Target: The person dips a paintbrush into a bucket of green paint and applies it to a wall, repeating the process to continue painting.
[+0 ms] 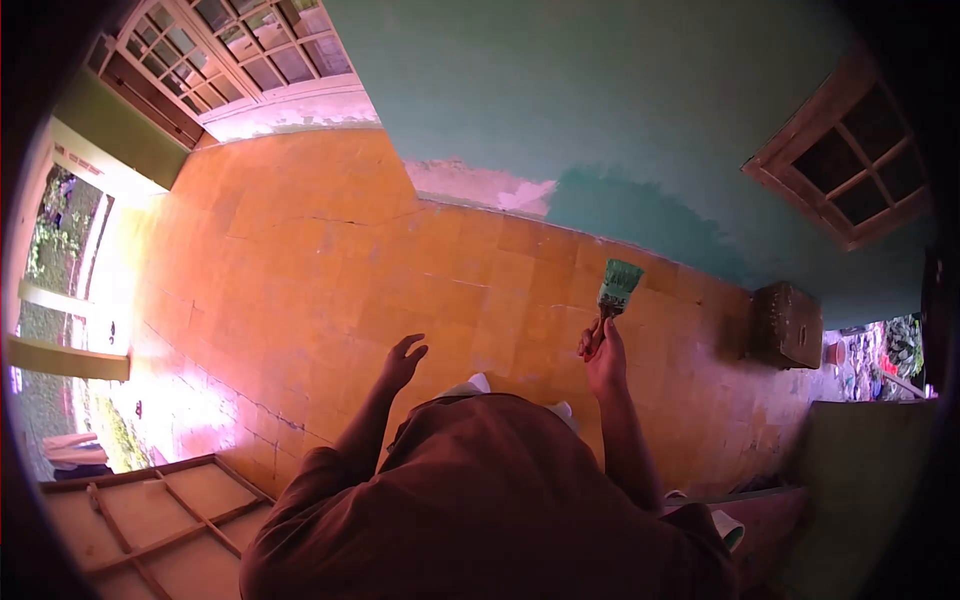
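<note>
My right hand (604,358) is closed around the handle of a paintbrush (620,284), its bristles pointing up and coated in green paint. Beyond the brush stands a green wall (560,90), with a darker green painted patch (640,215) along its lower part. Beside that patch runs a bare, pinkish-white strip (470,186) at the wall's foot. My left hand (404,362) hovers over the orange tiled floor (330,260), fingers apart and holding nothing. Neither hand touches the wall.
A worn brown box (787,325) stands against the wall at the right. Paned doors (250,50) are at the upper left, and a small framed window (850,155) is at the upper right. A wooden-framed panel (150,520) fills the lower left. Low greenery shows outside at the far left.
</note>
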Tool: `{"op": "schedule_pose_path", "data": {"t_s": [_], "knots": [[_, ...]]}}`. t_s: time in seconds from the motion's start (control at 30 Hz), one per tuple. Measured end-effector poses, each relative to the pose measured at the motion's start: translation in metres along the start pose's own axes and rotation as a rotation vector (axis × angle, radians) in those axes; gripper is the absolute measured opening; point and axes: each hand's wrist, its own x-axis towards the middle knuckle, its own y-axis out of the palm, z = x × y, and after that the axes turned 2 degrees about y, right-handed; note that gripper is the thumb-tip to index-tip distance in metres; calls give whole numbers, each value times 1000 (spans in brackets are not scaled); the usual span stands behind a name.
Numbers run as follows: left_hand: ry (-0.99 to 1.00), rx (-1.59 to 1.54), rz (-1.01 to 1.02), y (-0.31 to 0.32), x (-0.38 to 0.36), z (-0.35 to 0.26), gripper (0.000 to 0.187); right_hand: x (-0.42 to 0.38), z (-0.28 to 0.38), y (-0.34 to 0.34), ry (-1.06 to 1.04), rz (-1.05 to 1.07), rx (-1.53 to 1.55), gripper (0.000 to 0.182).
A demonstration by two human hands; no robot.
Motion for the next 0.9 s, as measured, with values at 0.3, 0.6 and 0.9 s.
{"op": "schedule_pose_path", "data": {"t_s": [0.3, 0.6, 0.9], "knots": [[26, 76, 107, -15, 100, -25, 37, 71, -28, 1, -10, -287, -143, 39], [54, 163, 179, -5, 230, -65, 36, 186, -31, -48, -68, -456, -257, 40], [40, 319, 295, 23, 334, -75, 32, 338, -85, -96, -103, -578, -277, 44]]}}
